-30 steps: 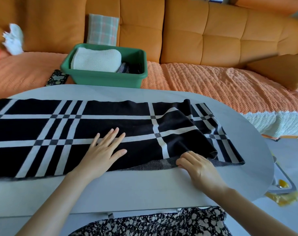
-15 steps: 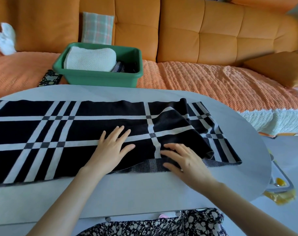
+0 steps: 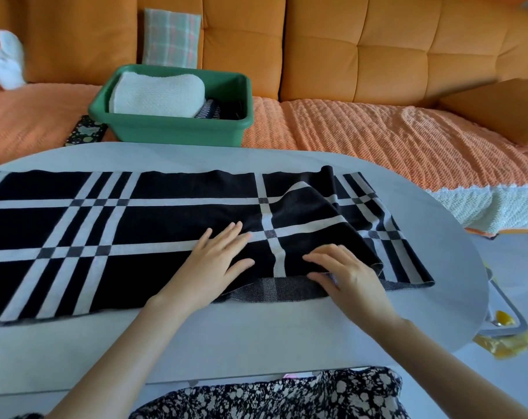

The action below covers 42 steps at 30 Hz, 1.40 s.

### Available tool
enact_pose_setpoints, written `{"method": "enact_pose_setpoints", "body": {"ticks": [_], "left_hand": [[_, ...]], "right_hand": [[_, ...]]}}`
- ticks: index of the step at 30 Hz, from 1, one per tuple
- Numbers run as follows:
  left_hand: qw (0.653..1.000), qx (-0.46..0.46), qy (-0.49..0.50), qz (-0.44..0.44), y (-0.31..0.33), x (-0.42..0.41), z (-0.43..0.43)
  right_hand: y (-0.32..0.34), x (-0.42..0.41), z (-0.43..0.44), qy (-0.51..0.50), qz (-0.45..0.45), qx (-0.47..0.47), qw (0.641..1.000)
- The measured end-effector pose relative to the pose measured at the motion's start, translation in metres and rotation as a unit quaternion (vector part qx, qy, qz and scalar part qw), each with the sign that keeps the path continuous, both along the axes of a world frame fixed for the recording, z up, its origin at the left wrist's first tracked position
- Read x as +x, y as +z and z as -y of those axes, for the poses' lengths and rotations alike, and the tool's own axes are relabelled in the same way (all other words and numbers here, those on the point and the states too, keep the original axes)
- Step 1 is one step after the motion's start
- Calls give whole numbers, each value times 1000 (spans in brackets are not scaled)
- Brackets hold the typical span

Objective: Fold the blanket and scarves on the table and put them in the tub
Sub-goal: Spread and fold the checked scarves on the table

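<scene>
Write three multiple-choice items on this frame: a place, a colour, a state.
1. Where does the green tub stand? A. On the floor. B. On the orange sofa cover. C. On a chair.
2. What colours is the scarf spread on the table? A. Black with white stripes. B. Plain red. C. Yellow with blue dots.
3. How is the left hand? A. Gripping a cushion. B. Raised in the air. C. Lying flat on the scarf, fingers straight.
Key: B, the tub sits on the cover behind the table; A, white bands cross black cloth; C, its palm and straight fingers rest on the scarf.
</scene>
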<state>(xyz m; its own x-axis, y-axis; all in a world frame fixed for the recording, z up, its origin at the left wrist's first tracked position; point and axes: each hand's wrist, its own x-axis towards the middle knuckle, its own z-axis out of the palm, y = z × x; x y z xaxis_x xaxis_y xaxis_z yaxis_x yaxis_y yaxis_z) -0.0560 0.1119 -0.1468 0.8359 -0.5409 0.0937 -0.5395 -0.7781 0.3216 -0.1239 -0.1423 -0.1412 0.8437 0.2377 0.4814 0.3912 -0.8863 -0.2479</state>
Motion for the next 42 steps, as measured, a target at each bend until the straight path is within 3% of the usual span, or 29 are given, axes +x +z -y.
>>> {"method": "enact_pose_setpoints", "body": {"ticks": [4,8,15,21,24,28,34,42], "left_hand": [[999,26,-22,13,-4,-9,4],[998,52,-14,19,-4,-8,4],[993,14,-59,-99,10,-11,-1],[994,51,-73,-62,8,-14,-2],[994,14,-82,-64,10,-16,-2],[990,-112,-89,0,11,-18,-1],[979,-183,-91,13,14,-28,1],[979,-166,-105,-54,11,-33,-2]], "right_hand": [[-4,8,8,2,43,-56,998],[2,4,9,-13,72,-34,997],[18,-20,11,17,106,-34,994],[-3,-29,19,26,72,-93,993],[-1,-30,21,39,45,-95,994],[1,-32,24,36,-6,-93,995],[1,-29,22,14,19,-71,997],[3,-35,26,18,-45,-67,997]]}}
